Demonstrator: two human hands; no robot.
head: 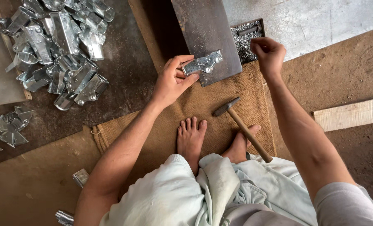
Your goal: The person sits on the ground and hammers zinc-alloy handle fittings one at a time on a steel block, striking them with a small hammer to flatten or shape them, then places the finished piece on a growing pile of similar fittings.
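Looking down, I see pale trousers (211, 196) nearest me, with two bare feet (190, 136) resting on a burlap mat (220, 104). A hammer (243, 127) lies on that mat, its wooden handle slanting over my right foot and its steel head pointing up-left, untouched by either hand. Farther out, my left hand (172, 81) is closed on a bracket (202, 65), a small folded piece of shiny metal with rivets, thumb and fingers pinching its left end. The bracket rests on the near edge of a dark steel plate (207, 29) that lies partly on the mat. My right hand (269, 52) hovers beside the plate, fingertips pinched together; whether something tiny sits between them I cannot tell. Just beyond that hand is a tray (259, 24) filled with small grey metal bits. Far off to the left, a pile (61, 46) of similar shiny brackets lies on the dark floor. A pale wooden board (351, 113) lies on the dirt to the right.
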